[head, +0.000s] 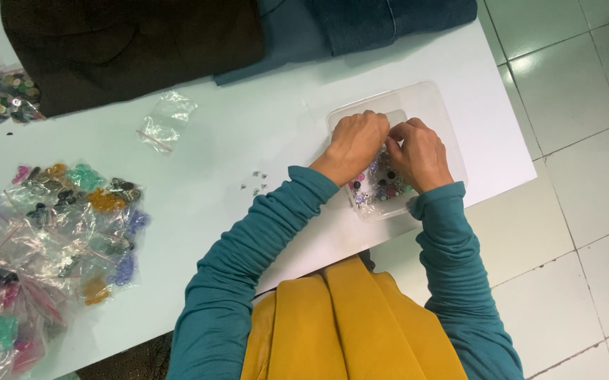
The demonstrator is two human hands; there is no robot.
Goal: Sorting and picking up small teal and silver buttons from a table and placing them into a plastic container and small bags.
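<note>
Both hands work together over a clear plastic container (431,105) at the far right end of the white table (248,134). The left hand (355,144) and the right hand (420,153) meet knuckle to knuckle, fingers curled down and pinched close, their tips touching each other near the container's middle; whatever small piece they may be pinching is hidden beneath the fingers, so I cannot tell what, if anything, is clamped. Just under the wrists, inside the container, lies a scatter of small beads or buttons (382,186) in purple, black and pink. A little to the left of the left wrist, a few tiny clear pieces (256,181) sit loose on the table. Further left of that hand lies an empty small zip bag (167,119), and well beyond it a heap of clear bags filled with coloured buttons (58,232). Beyond the hands, dark brown cloth (135,42) and blue denim (360,24) lie across the table's far edge.
</note>
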